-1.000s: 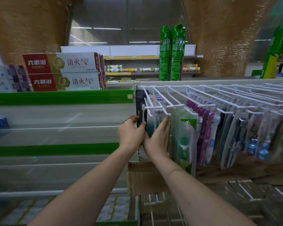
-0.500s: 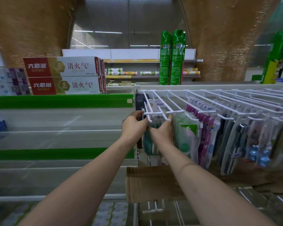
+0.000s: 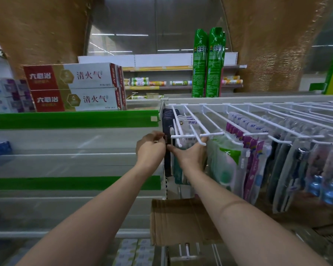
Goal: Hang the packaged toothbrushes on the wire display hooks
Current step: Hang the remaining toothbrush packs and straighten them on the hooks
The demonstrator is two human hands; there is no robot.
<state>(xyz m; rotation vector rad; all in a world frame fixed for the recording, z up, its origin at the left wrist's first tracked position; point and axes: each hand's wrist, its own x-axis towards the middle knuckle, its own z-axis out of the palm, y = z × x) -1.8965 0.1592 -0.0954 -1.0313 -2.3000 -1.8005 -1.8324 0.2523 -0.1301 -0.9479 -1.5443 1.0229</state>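
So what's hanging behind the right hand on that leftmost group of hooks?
Behind the right hand hang clear toothbrush packs with white header cards, on the wire hooks. The hand covers their middles, so the brushes inside can't be made out. The left hand pinches a dark pack beside them.

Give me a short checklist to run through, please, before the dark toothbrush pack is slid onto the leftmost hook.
1. Left hand pinches the dark toothbrush pack: ok.
2. Right hand steadies the hanging teal packs with spread fingers: ok.
3. Tip of the leftmost hook free and reachable: ok.
4. Pack's hang hole lined up with the hook tip: cannot tell, the fingers hide it.
5. Room on that hook for one more pack: ok, bare wire shows in front of the hanging packs.
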